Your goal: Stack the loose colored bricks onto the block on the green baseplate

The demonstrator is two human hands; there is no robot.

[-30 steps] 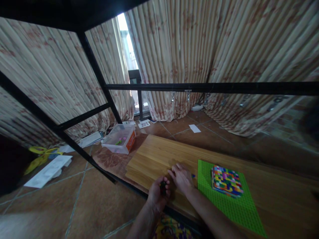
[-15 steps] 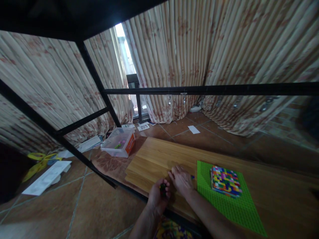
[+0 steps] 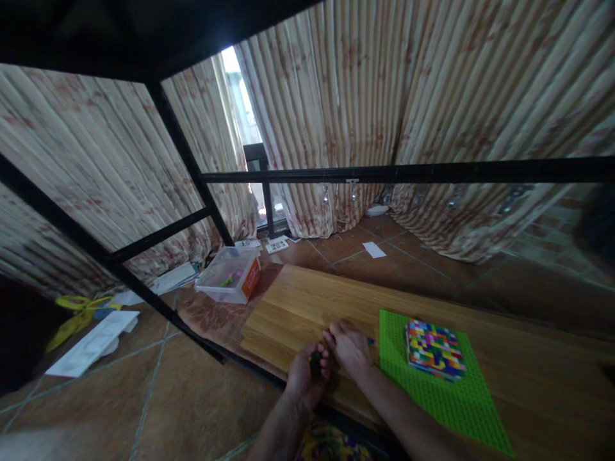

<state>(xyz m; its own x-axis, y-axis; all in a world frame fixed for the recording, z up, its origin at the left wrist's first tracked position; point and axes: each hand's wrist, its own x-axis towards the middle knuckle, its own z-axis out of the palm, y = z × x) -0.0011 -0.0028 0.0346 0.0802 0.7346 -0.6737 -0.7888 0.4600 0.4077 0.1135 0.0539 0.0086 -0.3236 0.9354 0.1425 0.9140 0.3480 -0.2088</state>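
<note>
Cupped palm up above the near edge of the wooden board (image 3: 300,298), my left hand (image 3: 302,378) is curled around small dark toy bricks (image 3: 315,361); their number and shape are hard to make out. My right hand (image 3: 352,349) is beside it, back upward and fingers bent together low over the board. Whatever those fingertips hold, if anything, is hidden. A small blue-purple brick (image 3: 371,341) lies just right of that hand. Farther right, a low square block of multicoloured bricks (image 3: 435,349) sits on a green baseplate (image 3: 396,358).
A clear plastic box (image 3: 221,289) with a few pink and green pieces stands beyond the board's left end. Black metal frame bars (image 3: 384,173) cross ahead and at left. White papers (image 3: 373,250) lie on the tiled floor. Patterned curtains (image 3: 336,96) hang behind.
Both hands stay almost in place, with slight shifts of the fingers. The left hand still holds the dark bricks. The camera view has moved very little.
</note>
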